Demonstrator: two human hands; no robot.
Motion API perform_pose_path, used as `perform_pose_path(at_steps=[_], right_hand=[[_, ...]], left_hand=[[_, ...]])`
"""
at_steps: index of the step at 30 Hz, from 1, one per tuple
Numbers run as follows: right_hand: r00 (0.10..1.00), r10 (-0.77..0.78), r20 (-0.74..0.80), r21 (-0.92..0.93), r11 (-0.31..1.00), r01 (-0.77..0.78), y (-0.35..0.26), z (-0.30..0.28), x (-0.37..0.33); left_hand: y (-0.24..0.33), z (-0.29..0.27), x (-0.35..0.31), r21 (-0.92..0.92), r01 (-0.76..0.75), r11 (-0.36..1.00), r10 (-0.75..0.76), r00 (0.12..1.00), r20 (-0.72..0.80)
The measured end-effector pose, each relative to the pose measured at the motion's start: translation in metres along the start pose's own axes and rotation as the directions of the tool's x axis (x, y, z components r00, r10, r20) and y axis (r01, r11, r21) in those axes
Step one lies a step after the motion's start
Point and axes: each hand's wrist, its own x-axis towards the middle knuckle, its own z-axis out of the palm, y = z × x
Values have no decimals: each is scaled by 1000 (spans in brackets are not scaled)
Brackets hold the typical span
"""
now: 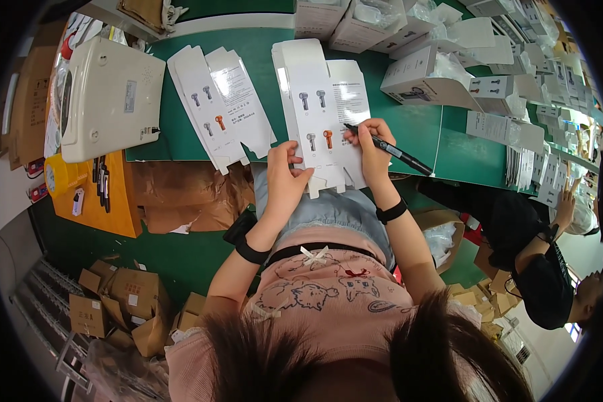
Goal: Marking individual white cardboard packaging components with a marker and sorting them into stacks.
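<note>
In front of me a flat, unfolded white carton (325,74) lies on the green table, printed with small pictures of handheld devices, one of them orange. My left hand (287,175) rests on its lower left edge, the fingers curled over the border and the thumb stretched across the card. A black marker pen (402,155) is gripped in my right hand (374,149). Its tip points left, at the text panel on the carton's right side; I cannot tell whether it touches the card. Left of this carton lies a second flat white carton (224,94) with the same print.
A cream-coloured machine (117,97) stands at the left. Yellow tape (59,175) and several pens (102,181) lie on an orange board (107,213). Opened white boxes (429,74) with plastic inside crowd the right. Another person (539,268) works there. Brown cartons (130,295) sit on the floor.
</note>
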Motion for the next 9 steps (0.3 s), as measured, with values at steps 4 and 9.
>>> perform_pose_path(at_steps=[4, 9], right_hand=[[980, -47, 195, -236, 967, 94, 1, 2, -20], [911, 57, 408, -461, 874, 152, 5, 5, -30]], left_hand=[[-4, 1, 2, -103, 156, 982, -150, 987, 61], [-8, 1, 3, -125, 230, 965, -214, 968, 133]])
